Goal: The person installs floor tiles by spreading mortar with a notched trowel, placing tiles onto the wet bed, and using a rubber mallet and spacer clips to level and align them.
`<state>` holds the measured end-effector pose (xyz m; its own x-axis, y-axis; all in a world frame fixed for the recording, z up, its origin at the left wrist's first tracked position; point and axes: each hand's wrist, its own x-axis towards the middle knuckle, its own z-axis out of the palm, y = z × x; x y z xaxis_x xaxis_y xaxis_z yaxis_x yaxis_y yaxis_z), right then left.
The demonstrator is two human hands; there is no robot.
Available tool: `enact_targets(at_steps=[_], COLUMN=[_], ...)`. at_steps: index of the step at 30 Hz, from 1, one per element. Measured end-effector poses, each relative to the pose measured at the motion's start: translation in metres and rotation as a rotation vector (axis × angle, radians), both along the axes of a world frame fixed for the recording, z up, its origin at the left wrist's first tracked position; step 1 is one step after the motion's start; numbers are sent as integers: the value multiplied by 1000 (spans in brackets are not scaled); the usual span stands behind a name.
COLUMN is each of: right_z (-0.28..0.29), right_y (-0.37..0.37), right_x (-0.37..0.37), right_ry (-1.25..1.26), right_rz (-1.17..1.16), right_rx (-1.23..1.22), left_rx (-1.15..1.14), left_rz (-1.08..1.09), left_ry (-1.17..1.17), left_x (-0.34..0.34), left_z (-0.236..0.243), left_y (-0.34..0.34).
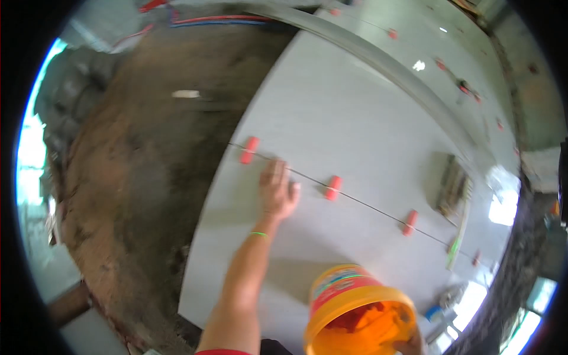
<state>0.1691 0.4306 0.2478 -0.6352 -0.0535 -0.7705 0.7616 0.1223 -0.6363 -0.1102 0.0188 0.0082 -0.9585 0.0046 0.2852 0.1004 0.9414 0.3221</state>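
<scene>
My left hand (278,192) lies palm down with fingers spread on a large pale grey floor tile (331,112). Its fingertips reach the thin joint line between two tiles. A green band circles the wrist. Along that joint stand three red levelling clips: one (249,149) just left of my fingers, one (333,187) just right of my thumb, and a third (409,222) farther right. Only the fingers of my right hand (408,345) show, at the lower edge. They grip the rim of an orange plastic bucket (349,296) with red pieces inside.
Bare brown mortar bed (136,177) runs along the left of the tiles. A notched trowel (452,183) and a long pale straightedge with a green end (458,234) lie on the tile at right. Red and blue pipes (219,21) run at the top. More red clips (467,90) dot the far tiles.
</scene>
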Motion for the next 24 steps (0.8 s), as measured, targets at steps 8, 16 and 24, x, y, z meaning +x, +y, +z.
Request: enact_targets(at_steps=[8,16,24], right_z=[-34,-151,17], right_y=[142,179,71], right_x=[-128,-297,-367], right_ry=[314,73,565], right_rz=[259,-393,-219], right_rx=[1108,630,326], left_rx=[-70,-28,-76], left_rz=[75,61,93], left_ry=[-38,-57,-135], left_x=[16,-1,17], left_z=[-4,-1,2], left_y=[-24,3,-17])
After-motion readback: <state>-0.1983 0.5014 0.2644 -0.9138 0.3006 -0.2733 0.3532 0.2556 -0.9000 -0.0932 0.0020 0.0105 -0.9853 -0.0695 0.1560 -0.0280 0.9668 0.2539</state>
